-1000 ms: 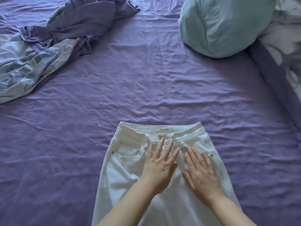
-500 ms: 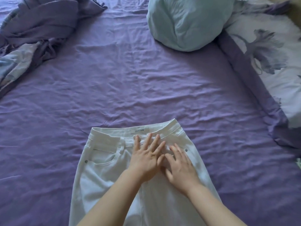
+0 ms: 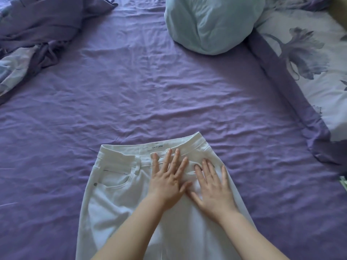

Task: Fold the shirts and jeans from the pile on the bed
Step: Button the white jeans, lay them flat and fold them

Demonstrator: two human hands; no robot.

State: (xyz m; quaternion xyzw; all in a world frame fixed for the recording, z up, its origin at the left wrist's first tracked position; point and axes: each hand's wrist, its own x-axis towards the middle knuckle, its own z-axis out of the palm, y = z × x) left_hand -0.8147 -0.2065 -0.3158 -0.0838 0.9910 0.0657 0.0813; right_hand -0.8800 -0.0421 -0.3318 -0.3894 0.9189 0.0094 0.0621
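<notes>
On the bed [image 3: 169,102], white jeans [image 3: 116,194] lie lengthwise, waistband away, under both hands' flat, straight fingers [image 3: 173,160].

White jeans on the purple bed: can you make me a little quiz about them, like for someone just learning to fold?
1. True or false: both hands lie flat on the white jeans.
2. Which is nearer the pale blue pillow: A, the waistband, or B, the legs?
3. Fill in: the crumpled purple clothes lie at the far ____ of the purple sheet.

Key:
1. True. The left hand and right hand rest with straight fingers just below the waistband.
2. A.
3. Left.
</notes>
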